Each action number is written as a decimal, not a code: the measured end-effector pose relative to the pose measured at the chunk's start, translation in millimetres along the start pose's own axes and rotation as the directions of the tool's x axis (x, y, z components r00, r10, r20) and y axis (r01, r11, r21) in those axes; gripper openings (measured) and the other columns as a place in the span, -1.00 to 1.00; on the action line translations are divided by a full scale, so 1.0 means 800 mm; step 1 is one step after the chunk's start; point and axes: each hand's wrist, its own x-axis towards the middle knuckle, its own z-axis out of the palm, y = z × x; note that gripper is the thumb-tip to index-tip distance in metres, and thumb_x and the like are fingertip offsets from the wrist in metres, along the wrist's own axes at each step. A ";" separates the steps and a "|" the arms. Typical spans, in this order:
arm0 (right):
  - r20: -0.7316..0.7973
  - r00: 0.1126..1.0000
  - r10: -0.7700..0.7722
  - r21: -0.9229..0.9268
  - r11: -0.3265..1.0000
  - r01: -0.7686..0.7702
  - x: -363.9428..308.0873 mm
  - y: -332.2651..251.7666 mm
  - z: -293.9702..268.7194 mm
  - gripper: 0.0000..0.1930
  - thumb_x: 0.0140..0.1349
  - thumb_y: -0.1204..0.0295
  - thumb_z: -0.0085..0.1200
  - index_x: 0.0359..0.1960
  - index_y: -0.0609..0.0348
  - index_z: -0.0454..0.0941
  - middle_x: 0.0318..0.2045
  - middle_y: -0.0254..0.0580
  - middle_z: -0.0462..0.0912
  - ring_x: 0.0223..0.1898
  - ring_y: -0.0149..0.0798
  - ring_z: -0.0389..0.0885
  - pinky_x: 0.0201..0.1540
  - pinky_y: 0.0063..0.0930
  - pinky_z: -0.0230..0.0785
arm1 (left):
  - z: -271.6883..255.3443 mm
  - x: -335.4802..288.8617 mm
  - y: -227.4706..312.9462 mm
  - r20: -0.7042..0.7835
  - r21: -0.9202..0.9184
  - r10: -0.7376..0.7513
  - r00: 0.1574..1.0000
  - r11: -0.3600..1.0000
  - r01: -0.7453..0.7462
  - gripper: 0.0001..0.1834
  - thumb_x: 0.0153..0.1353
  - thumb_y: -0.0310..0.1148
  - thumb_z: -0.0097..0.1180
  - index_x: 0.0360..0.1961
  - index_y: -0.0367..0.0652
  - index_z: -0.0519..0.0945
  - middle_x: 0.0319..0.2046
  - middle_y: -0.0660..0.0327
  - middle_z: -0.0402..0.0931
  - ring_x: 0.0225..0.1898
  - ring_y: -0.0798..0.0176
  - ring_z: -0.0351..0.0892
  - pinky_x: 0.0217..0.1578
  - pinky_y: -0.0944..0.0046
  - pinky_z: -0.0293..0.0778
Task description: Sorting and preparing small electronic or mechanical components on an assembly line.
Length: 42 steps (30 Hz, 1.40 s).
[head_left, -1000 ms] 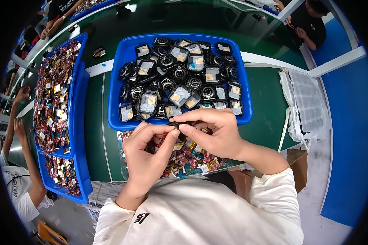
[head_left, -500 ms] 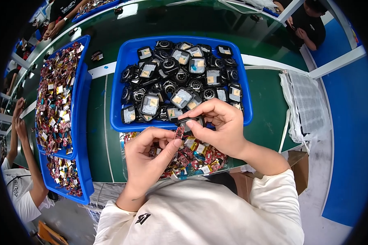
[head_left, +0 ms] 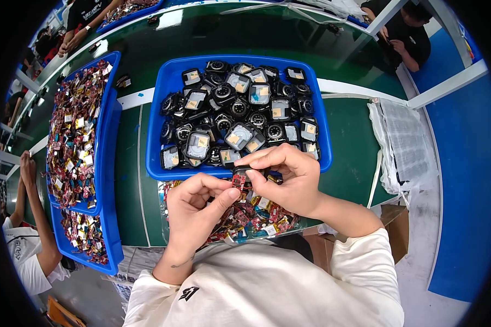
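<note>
Between thumb and fingertips, my left hand (head_left: 199,204) pinches a small red circuit board (head_left: 238,182). My right hand (head_left: 289,182) grips a black watch case (head_left: 242,169) by its edge, tilted, with its fingers covering much of it. Board and case meet in front of me; whether they are joined I cannot tell. Below both hands lies a clear plastic tray (head_left: 165,210) of red circuit boards (head_left: 243,218) and small batteries. Just beyond them, a blue tray (head_left: 154,136) is heaped with black watch cases (head_left: 239,103), some showing dials and others pale backs.
Stacked blue bins (head_left: 113,125) of red boards stand at the left. Bubble-wrapped sheets (head_left: 401,141) lie at the right, above a cardboard box (head_left: 396,231). A white rail (head_left: 360,88) crosses the green table (head_left: 349,122). Co-workers' hands (head_left: 27,166) show at the left and far side.
The watch case in my right hand has tipped so more of it faces me, and the red board now sits closer against it. My view has shifted slightly.
</note>
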 end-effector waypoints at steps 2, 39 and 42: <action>0.040 0.997 -0.069 -0.056 0.996 0.072 0.000 0.002 -0.002 -0.82 0.01 0.73 0.18 -0.36 0.33 0.48 -0.30 0.15 0.66 -0.27 -0.21 0.69 -0.28 -0.48 0.57 | -0.001 0.000 0.000 0.005 -0.007 -0.012 1.000 1.000 0.012 -0.90 0.11 -0.63 0.23 -0.34 -0.38 0.57 -0.39 0.14 0.63 -0.34 0.44 0.60 -0.29 0.48 0.51; -0.416 0.713 0.564 -0.348 0.626 -0.698 0.291 0.198 -0.148 -0.84 -0.07 0.51 0.25 -0.39 0.24 0.64 -0.47 -0.21 0.66 -0.50 -0.38 0.62 -0.47 -0.57 0.49 | -0.025 0.003 -0.015 -0.181 0.115 0.253 0.950 0.965 -0.236 -0.84 0.25 -0.42 0.13 -0.42 -0.30 0.53 -0.55 0.23 0.59 -0.53 0.48 0.56 -0.49 0.51 0.41; -0.333 0.724 0.604 -0.311 0.655 -0.689 0.289 0.208 -0.154 -0.82 -0.01 0.47 0.23 -0.31 0.15 0.62 -0.47 -0.28 0.63 -0.49 -0.41 0.59 -0.38 -0.52 0.49 | -0.026 0.004 -0.015 -0.219 0.054 0.278 0.935 0.961 -0.272 -0.81 0.31 -0.40 0.06 -0.39 -0.32 0.54 -0.56 0.23 0.57 -0.51 0.48 0.55 -0.48 0.53 0.39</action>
